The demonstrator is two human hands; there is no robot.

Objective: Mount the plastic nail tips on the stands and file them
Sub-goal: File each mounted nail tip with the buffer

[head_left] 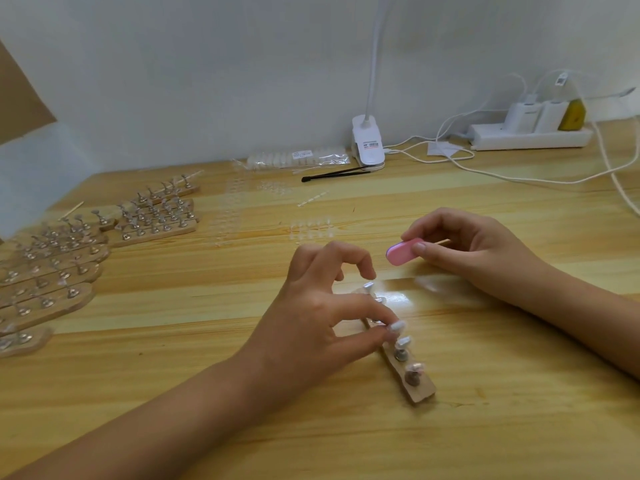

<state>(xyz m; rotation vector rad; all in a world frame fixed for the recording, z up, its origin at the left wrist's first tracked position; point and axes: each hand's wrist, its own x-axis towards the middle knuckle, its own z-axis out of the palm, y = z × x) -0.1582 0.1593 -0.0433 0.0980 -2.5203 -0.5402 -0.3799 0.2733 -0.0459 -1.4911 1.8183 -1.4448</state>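
- Lower centre: the wooden stand strip (420, 389) lies flat, its near posts already capped.
- The left hand (311, 323) pinches a nail tip (396, 327) on a middle post, likely seating it.
- Right of centre, the right hand (467, 251) grips the pink file (401, 252), held clear of the tips; filing looks next, with the strip steadied.
- Upper left: spare stands (69, 258).

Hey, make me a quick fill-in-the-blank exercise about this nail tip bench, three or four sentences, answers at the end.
1. The right hand holds a small nail file coloured ____.
2. The left hand pinches a nail tip mounted on a ____ strip.
3. The many spare strips lie on the person's ____ side.
4. The clip lamp at the back is coloured ____.

Answers: pink; wooden; left; white.
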